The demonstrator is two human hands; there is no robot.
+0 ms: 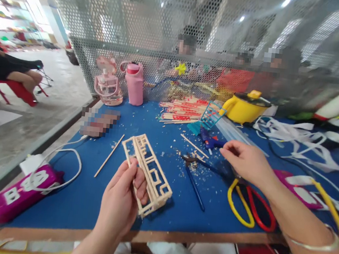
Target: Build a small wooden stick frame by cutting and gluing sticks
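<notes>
My left hand (124, 191) is closed around one side of a small frame model built of thin wooden sticks (155, 174), held tilted above the blue table. My right hand (244, 161) has its fingers curled in a pinch beside the handle of a blue glue gun (209, 140); whatever is between the fingertips is hidden. A teal wire stand (209, 117) is behind the glue gun. Blue-handled pliers (193, 176) lie between my hands among wood crumbs. Scissors with one yellow and one red handle loop (259, 209) lie below my right hand.
A pile of red-tipped sticks (186, 109), a yellow mug (245, 108) and pink bottles (135, 84) line the back near the mesh screen. A loose stick (108, 156) and purple power strip (20, 194) are left. White strips and cables (301, 137) are right. People sit beyond.
</notes>
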